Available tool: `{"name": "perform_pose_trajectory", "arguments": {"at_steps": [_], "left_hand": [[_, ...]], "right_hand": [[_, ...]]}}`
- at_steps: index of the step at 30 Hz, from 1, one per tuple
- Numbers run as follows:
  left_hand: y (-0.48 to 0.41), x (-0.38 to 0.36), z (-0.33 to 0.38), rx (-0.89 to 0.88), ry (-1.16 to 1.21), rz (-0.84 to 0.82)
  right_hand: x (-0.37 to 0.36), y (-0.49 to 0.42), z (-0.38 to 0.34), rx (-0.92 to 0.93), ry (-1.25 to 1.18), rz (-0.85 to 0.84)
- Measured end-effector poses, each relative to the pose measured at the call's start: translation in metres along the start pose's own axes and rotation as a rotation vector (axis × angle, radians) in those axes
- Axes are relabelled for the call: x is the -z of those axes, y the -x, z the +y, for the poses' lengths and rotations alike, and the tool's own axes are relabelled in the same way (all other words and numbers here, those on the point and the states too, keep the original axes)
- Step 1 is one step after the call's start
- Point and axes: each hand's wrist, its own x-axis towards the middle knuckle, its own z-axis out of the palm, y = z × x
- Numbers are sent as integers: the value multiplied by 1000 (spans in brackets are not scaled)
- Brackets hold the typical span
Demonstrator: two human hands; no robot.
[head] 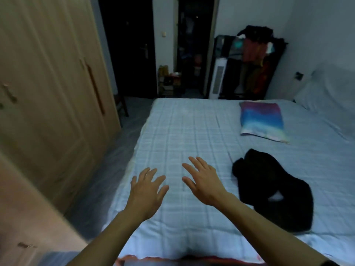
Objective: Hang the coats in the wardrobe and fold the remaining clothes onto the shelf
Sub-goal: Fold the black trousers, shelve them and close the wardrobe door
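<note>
Head: two hands (147,191) (203,182), one black garment (272,189).

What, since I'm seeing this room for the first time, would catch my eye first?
The left hand and right hand reach out with fingers spread over the pale blue checked bed in the foreground. To their right a crumpled black garment lies on the bed, with a colourful pillow further back. A tall wooden wardrobe fills the left side.
</note>
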Motion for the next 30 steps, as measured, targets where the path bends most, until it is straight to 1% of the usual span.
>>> {"name": "perform_pose_trajectory", "arguments": {"at_steps": [3, 7, 12, 17, 23, 30], "left_hand": [[-32, -29, 80, -96, -33, -75], [-69, -60, 181, -232, -72, -173], [-109, -90, 272, -415, -75, -204], [-155, -116, 323, -506, -75, -254], [-226, -154, 355, -549, 10, -287], [-284, -185, 367, -533, 31, -338]], "right_hand": [[19, 30, 80, -66, -15, 28], [34, 73, 180, -219, -14, 55], [43, 117, 275, -400, -40, 88], [45, 141, 333, -558, -45, 102], [56, 131, 387, -657, -12, 50], [61, 90, 433, -665, -4, 36]]}}
